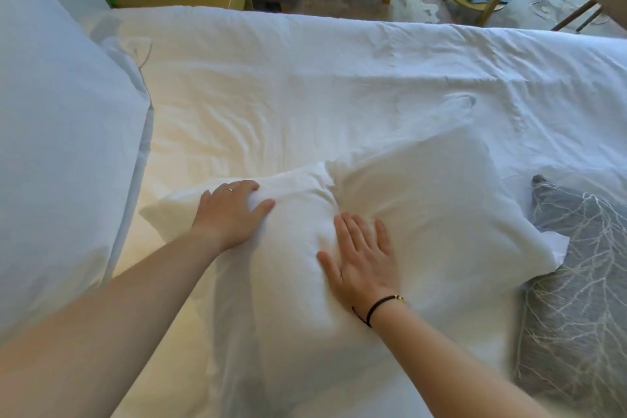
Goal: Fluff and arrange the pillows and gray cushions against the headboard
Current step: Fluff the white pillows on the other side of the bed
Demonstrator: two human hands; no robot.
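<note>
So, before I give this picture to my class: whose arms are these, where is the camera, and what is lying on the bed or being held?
There is no machine here. The one picture comes from a camera worn on a person's head, looking down at their own bare arms. The left hand bunches the cover of a white pillow in its fingers; the right hand lies flat and open on the same pillow. The pillow lies on a bed with a white sheet. A gray patterned cushion lies to the right, partly under the pillow's corner. Another large white pillow sits at the left.
</note>
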